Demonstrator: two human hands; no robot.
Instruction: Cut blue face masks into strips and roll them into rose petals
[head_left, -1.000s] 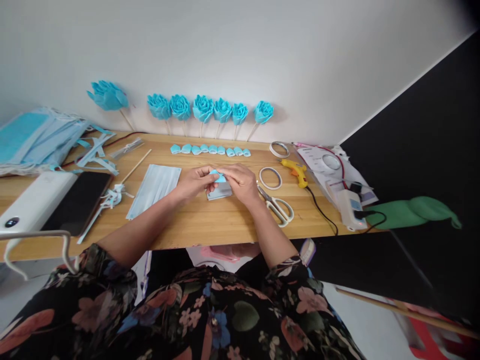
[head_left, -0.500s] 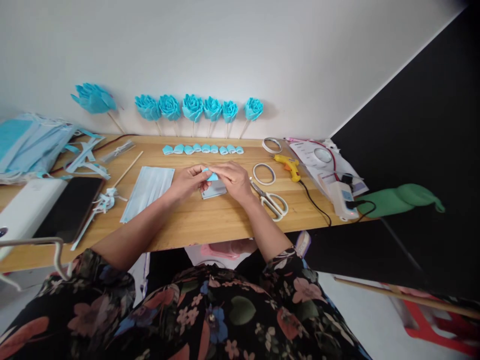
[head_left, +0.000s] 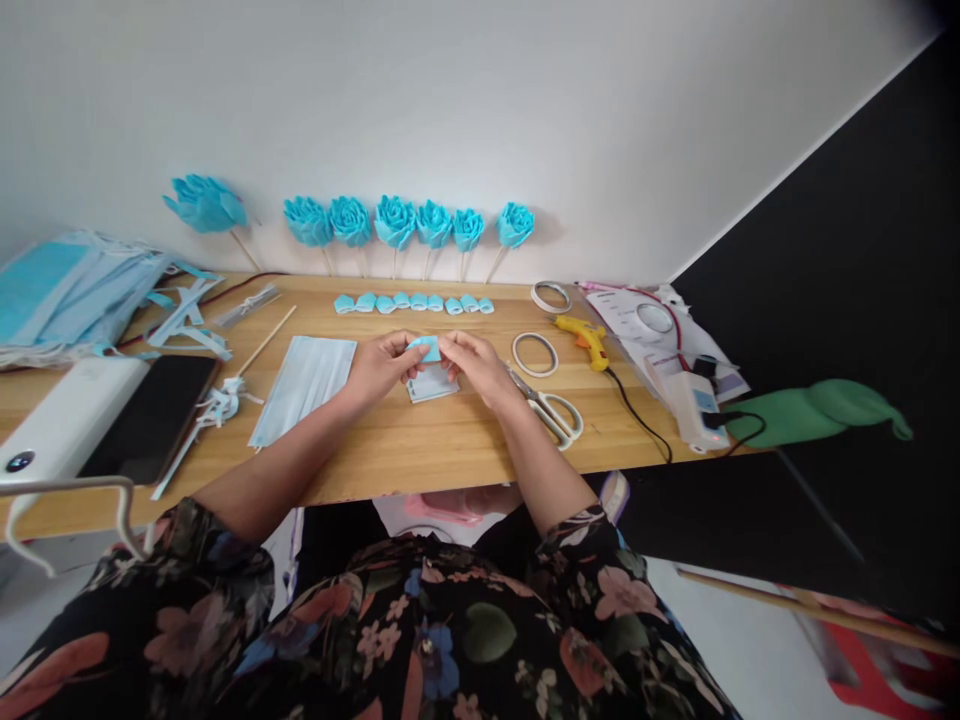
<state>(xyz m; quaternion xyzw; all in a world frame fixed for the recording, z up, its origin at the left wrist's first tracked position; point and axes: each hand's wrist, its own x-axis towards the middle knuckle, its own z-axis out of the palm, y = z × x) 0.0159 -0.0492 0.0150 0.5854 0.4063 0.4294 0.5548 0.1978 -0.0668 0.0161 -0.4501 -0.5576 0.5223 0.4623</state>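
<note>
Blue piece (head_left: pixel 429 347) sits between two inward-curled hands (head_left: pixel 381 368) (head_left: pixel 480 368).

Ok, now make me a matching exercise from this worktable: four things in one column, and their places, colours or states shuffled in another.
Things:
1. Glue gun
2. Small blue fabric piece
3. Scissors
4. Blue flowers on sticks

Places, colours or states:
A. Lined up along the wall
B. White handles, lying beside the right forearm
C. At the fingertips of the left hand and right hand
D. Yellow, with a black cord

Right pairs: 1-D, 2-C, 3-B, 4-A
</note>
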